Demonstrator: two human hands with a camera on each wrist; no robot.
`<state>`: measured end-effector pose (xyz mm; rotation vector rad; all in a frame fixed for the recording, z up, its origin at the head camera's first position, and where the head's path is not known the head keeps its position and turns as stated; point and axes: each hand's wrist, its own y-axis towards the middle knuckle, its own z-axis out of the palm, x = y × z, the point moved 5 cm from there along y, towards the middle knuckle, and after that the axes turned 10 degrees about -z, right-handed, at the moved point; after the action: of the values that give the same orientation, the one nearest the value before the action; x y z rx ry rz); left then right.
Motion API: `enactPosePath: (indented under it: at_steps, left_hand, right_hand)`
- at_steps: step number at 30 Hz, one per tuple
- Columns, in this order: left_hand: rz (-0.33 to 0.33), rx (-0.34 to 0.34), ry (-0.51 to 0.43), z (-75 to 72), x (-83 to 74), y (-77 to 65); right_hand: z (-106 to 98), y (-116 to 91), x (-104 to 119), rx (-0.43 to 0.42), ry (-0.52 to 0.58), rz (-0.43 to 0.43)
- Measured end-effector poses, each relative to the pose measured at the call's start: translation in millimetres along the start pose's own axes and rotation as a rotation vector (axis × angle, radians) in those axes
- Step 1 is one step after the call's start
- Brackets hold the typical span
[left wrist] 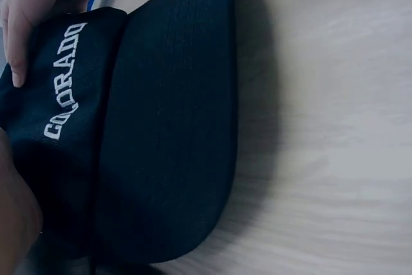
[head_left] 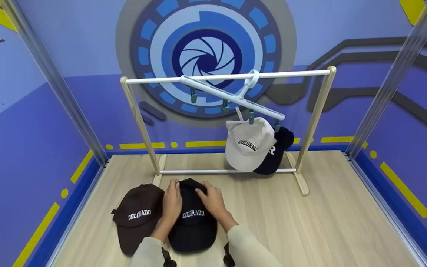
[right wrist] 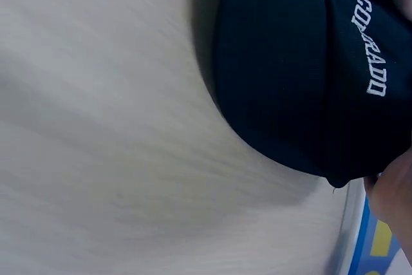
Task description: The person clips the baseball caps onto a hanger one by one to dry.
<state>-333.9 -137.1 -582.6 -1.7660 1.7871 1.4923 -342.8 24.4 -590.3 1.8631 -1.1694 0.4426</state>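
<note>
A black baseball cap (head_left: 193, 231) with white COLORADO lettering lies in front of me, its brim toward me. My left hand (head_left: 172, 204) grips the left side of its crown. On the other side my right hand (head_left: 213, 200) holds the crown, thumb on top near the back edge. Both wrist views show the cap close up, with its brim (left wrist: 170, 120) just over the tabletop; the fingertips under the crown are hidden. Beside my left hand lies a dark brown cap (head_left: 139, 204) with the same lettering.
Behind the hands stands a wooden rack (head_left: 139, 122) with white rails. A pale blue hanger (head_left: 213, 90) hangs tilted from its top rail. Its green clips (head_left: 194, 97) hold a white cap (head_left: 241, 148) and a dark cap (head_left: 282, 148) at the right. Blue walls and metal posts enclose the table.
</note>
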Motion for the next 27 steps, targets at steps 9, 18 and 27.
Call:
enactPosePath:
  at_steps: [9,18,27]
  left_hand:
    - [0.0,-0.008,-0.025,-3.3,-11.3,-0.7]
    - [-0.025,0.042,-0.09,-0.8,-19.0,-4.2]
    - [-0.015,0.064,-0.085,2.6,-20.9,-8.3]
  right_hand:
    - [-5.9,-5.0,5.4,-0.124,0.062,-0.015]
    - [-15.2,-9.0,6.9,-0.161,0.147,0.021]
    - [-20.9,-16.4,9.8,-0.198,0.244,0.037]
